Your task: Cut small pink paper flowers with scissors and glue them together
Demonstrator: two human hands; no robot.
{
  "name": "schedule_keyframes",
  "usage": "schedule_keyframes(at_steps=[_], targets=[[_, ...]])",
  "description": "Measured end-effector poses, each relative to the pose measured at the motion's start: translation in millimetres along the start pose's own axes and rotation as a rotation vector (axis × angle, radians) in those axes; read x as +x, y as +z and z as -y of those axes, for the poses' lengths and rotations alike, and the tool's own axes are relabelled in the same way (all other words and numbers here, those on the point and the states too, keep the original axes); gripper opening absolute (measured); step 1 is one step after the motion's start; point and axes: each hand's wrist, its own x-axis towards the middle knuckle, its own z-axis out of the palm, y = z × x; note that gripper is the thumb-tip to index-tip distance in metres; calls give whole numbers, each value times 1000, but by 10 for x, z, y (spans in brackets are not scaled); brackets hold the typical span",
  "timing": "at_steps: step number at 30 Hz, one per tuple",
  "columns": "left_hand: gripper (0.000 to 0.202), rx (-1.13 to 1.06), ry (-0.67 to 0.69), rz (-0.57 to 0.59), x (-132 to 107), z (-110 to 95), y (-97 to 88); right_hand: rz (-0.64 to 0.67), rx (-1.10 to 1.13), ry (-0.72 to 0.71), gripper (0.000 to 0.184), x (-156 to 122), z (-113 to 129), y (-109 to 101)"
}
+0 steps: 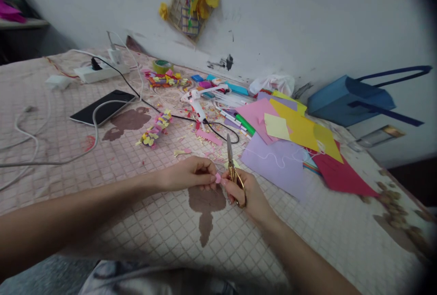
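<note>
My left hand (186, 174) pinches a small piece of pink paper (217, 178) between its fingertips, above the quilted pink bedspread (164, 222). My right hand (247, 195) is shut around a pair of gold-handled scissors (234, 172), with the blades pointing up and away from me. The scissors sit right next to the pink piece, and my fingers partly hide the handles. Paper scraps (180, 151) lie scattered on the bedspread just beyond my hands.
Coloured paper sheets (283, 135) lie to the right, beside marker pens and a white glue gun (198, 104). Farther left are a black phone (102, 106), a power strip (100, 73) and loose cables. A blue bag (348, 99) leans against the wall.
</note>
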Motion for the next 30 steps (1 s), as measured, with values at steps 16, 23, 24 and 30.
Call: schedule_keyframes(at_steps=[16,23,24,30], targets=[[20,-131,-13,-123,18,47,72,-1,-21,-3,22,3,11,17],[20,-201,36,-239,30,-21,-20,22,50,11,36,-20,9,7],[20,-216,46,-255,33,-29,-30,34,21,5,36,-23,8,-6],[18,-262,107,-328,41,-67,-76,105,-118,36,38,-50,13,-140]])
